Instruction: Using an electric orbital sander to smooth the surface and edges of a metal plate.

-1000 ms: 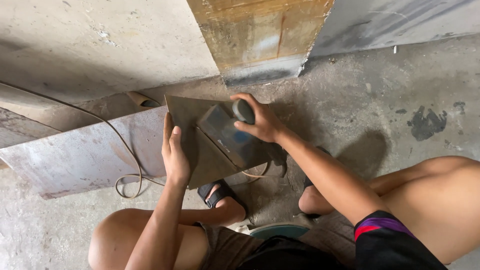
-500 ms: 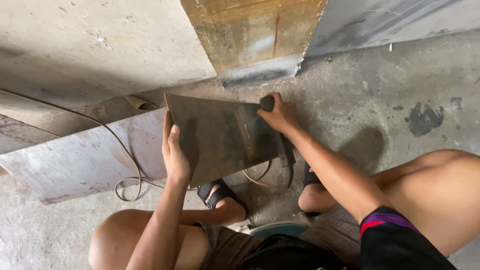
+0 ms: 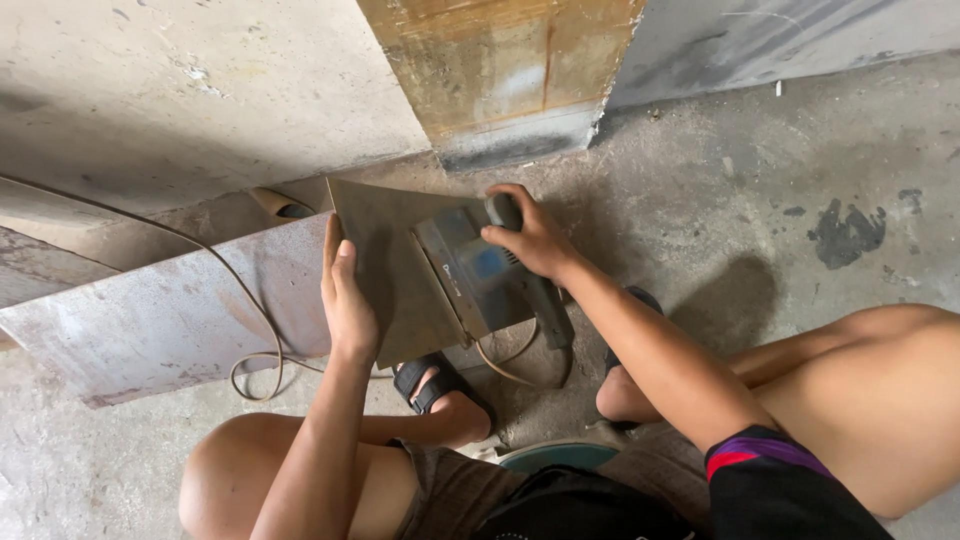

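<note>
Plate [image 3: 385, 265] of dark sheet metal, square-cut, propped at a tilt over the floor [image 3: 760, 200], upper corner near the wall [image 3: 500, 80], lower corner just above a sandalled foot [image 3: 440, 385]. Steadied along its left edge by the left hand [image 3: 348, 300]: fingers [image 3: 335, 255] flat and pressed together on the face, not curled round anything. Sander [image 3: 490, 275] lying on the plate's right half, flat rectangular base, grey body with a blue patch and a pale strip along one side. Held at its rounded top knob by the right hand [image 3: 530, 240], fingers wrapped shut over it. Cord [image 3: 250, 340], tan and thin, trailing left across a second, larger sheet [image 3: 170, 320], pale, rust-flecked and scuffed, lying flat with its near edge sloping down to the left; loop of cord just off that edge. Open concrete to the right of the sander, rough, grey, stained with one dark blotch [image 3: 845, 230]. Tight room below: bare knees either side, dark shorts, a round teal rim [image 3: 560, 455] between the legs. Wall panel behind yellowish and streaked, grey at its foot, plain grey plaster on both sides.
</note>
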